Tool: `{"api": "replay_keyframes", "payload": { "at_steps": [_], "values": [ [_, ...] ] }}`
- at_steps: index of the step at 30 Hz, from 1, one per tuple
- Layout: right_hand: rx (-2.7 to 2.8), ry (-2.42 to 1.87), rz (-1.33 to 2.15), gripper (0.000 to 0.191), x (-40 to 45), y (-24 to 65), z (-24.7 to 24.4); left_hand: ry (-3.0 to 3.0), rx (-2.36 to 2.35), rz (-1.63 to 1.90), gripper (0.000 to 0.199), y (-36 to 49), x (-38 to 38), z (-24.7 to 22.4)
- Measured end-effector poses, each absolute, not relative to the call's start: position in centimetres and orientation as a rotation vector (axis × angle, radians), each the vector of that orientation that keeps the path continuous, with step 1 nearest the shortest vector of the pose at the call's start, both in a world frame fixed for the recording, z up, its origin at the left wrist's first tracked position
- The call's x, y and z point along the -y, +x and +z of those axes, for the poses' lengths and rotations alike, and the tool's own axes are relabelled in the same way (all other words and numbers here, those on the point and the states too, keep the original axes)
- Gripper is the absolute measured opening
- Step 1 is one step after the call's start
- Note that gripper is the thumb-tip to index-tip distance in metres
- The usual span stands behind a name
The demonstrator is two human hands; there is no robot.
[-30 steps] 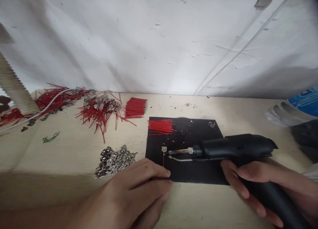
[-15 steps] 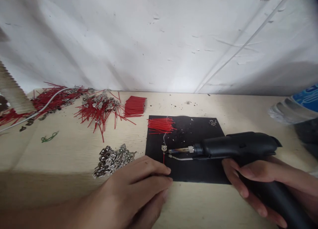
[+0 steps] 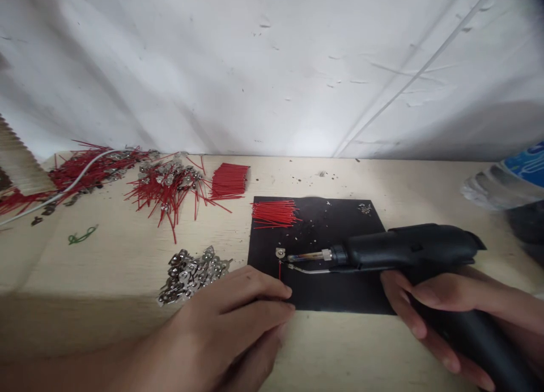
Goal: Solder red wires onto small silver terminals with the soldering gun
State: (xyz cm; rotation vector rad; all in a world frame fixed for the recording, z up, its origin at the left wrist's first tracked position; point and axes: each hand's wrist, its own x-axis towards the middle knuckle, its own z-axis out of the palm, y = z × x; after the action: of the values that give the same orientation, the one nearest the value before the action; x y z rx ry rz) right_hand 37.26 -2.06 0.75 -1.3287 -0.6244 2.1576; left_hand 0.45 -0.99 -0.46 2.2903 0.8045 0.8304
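Note:
My right hand (image 3: pixel 450 312) is wrapped round the grip of a black soldering gun (image 3: pixel 382 253), whose metal tip points left. Close to that tip lies a small metal terminal (image 3: pixel 280 253) on a black mat (image 3: pixel 335 290). A thin feed tube curves below the tip, its end near the terminal. With fingertips pinched together at the mat's lower left, my left hand (image 3: pixel 238 318) holds a short red wire (image 3: pixel 280 272). The wire's far end meets the terminal's lower edge; whether they are joined I cannot tell.
Loose metal terminals (image 3: pixel 191 276) are heaped left of the mat. Red wires (image 3: pixel 274 213) lie stacked on the mat, with another bundle (image 3: pixel 230 180) behind. Wires with terminals (image 3: pixel 165 179) are piled farther left. A plastic bottle (image 3: pixel 488 188) stands at right, before a white wall (image 3: pixel 255 69).
A thin pale wisp above the terminal has gone. The view has shifted slightly; both hands and the soldering gun hold nearly the same positions.

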Motion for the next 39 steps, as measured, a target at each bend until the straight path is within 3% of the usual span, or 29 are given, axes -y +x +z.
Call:
{"api": "replay_keyframes", "payload": {
  "at_steps": [9, 15, 27, 32, 39],
  "values": [
    [0.568, -1.343, 2.119, 0.044, 1.9, 36.8, 1.4, 2.251, -0.803, 0.799, 0.032, 0.5, 0.7, -0.5],
    [0.659, -1.399, 2.115, 0.054, 2.1, 37.1, 0.0, 2.255, -0.816, 0.804, 0.031, 0.3, 0.8, -0.3],
    [0.568, -1.338, 2.146, 0.040, 1.1, 36.1, 0.6, 2.274, -0.842, 0.812, 0.031, 0.4, 0.7, -0.2],
    [0.552, -1.466, 2.059, 0.055, 2.2, 37.2, 0.2, 2.281, -0.819, 0.810, 0.030, 0.4, 0.6, -0.6],
    [0.564, -1.483, 2.039, 0.052, 2.2, 37.4, -0.1, 2.263, -0.825, 0.786, 0.030, 0.5, 0.8, -0.6]
  ]
}}
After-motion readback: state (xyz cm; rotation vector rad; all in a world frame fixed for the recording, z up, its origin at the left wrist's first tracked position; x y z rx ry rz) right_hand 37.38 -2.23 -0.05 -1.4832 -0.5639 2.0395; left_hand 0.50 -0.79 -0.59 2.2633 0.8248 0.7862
